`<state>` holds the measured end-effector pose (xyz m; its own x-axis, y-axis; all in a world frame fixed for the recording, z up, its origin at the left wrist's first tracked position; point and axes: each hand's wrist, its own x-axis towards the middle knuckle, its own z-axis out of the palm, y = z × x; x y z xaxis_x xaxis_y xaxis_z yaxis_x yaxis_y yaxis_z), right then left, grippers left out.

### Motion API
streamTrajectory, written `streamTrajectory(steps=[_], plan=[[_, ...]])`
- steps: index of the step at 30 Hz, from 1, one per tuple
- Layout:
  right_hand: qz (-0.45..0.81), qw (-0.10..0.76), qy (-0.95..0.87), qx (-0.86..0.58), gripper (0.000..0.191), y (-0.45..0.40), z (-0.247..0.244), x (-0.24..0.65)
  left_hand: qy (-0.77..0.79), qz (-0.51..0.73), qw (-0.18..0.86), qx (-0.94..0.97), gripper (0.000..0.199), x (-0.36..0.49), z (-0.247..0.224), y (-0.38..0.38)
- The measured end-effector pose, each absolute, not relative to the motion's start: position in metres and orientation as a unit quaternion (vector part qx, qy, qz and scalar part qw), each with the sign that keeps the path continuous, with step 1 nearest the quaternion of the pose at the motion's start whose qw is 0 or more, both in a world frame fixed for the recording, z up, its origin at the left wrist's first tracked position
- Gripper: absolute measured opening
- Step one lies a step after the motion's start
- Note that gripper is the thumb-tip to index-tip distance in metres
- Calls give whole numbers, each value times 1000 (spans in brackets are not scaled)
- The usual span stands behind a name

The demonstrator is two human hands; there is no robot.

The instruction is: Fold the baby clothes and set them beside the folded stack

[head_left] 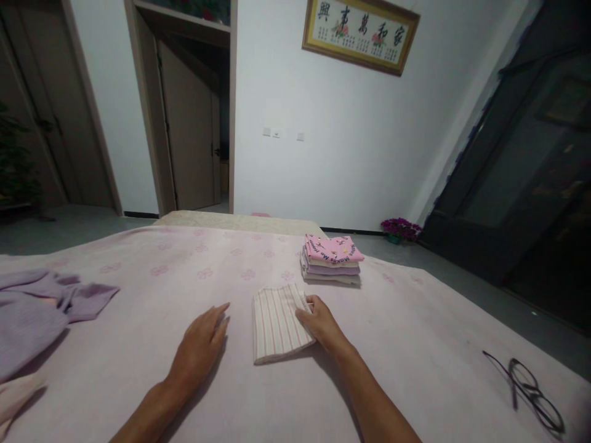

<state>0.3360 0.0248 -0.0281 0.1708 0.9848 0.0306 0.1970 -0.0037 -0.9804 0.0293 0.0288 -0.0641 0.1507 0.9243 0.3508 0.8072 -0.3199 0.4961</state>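
Note:
A folded striped cloth (278, 323), cream with reddish lines, lies on the pale pink bedspread (258, 406) in front of me. My right hand (321, 321) pinches its right edge between thumb and fingers, and that side looks slightly raised. To the left of the cloth, apart from it, my left hand (201, 341) hovers at or just above the bedspread with fingers stretched out and nothing in them. Just beyond the cloth stands a neat stack of folded clothes (331, 271); a pink printed garment (335, 248) is on top, with purple and cream layers underneath.
Crumpled purple clothing (32, 314) lies at the left, with a peach-coloured piece (18, 394) nearer me. Black-framed glasses (526, 387) rest at the right. Past the bed are a half-open door (189, 129), a white wall (277, 80) and a pot of purple flowers (401, 227).

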Motion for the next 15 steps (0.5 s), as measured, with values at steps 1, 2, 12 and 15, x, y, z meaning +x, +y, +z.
streamTrajectory(steps=[1, 2, 12, 15], plan=[[412, 501, -503, -571, 39, 26, -22, 333, 592, 296, 73, 746, 49, 22, -65, 32], [426, 507, -500, -557, 41, 27, -16, 331, 603, 282, 52, 745, 48, 17, -66, 35], [501, 603, -417, -459, 51, 121, 29, 294, 594, 211, -21, 776, 45, 31, -69, 40], [498, 612, -410, -457, 39, 163, 29, 290, 585, 229, -28, 778, 42, 29, -70, 42]])
